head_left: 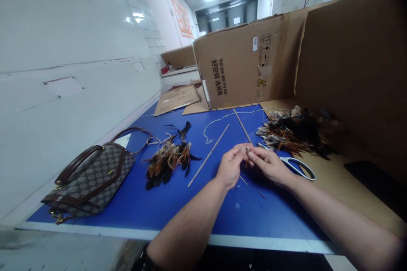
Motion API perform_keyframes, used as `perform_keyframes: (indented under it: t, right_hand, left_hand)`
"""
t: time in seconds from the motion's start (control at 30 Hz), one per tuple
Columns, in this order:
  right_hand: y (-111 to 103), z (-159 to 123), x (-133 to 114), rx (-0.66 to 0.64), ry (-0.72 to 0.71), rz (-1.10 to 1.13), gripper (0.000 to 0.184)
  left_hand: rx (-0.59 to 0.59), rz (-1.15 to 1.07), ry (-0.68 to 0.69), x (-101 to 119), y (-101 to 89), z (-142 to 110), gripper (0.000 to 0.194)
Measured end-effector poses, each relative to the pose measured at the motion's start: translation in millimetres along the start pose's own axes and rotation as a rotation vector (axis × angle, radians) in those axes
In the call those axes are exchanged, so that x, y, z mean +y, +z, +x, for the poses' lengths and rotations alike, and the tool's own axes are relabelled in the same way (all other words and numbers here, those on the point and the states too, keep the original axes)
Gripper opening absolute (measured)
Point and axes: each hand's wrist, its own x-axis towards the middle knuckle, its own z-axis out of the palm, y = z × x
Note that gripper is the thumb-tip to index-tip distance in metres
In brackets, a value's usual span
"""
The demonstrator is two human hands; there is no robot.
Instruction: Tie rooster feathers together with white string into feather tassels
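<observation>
My left hand (230,168) and right hand (270,166) pinch a small brownish feathery bit (247,156) lower right of frame center, scissors (288,159) beside my right, feather pile (295,132) at center right.

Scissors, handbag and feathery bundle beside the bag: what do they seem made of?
Scissors: pale handles look like smooth plastic; silvery blade suggests metal. Handbag: perhaps coated canvas, from its repeating print; glossy brown trim, possibly leather or imitation. Feathery bundle: wispy black and rust tips suggest feathers; natural or synthetic, I can't tell.
</observation>
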Motion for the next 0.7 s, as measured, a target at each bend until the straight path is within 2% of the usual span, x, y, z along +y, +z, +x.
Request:
perform_keyframes:
  t: [0.17, 0.37, 0.53, 0.6, 0.7]
  right_hand:
    - [-3, -2, -2, -0.091, 0.097, 0.304, 0.042]
    - [-6, -4, -1, -0.119, 0.102, 0.329, 0.043]
    - [-7, -3, 1, -0.108, 0.101, 0.23, 0.045]
    - [-7, -3, 1, -0.117, 0.101, 0.197, 0.044]
    - [-9, -2, 0, -0.128, 0.105, 0.135, 0.045]
  left_hand:
    - [-0.073, 0.016, -0.038, 4, -2.5, 1, 0.038]
    - [-0.18, -0.047, -0.151, 9, -4.6, -2, 0.043]
    - [-0.137, -0.146, -0.187, 8, 0.3, -3, 0.037]
    - [-0.099, -0.168, -0.135, 8, 0.7, -1, 0.032]
    - [0.017, -0.195, -0.03, 16, -6.6, 6, 0.025]
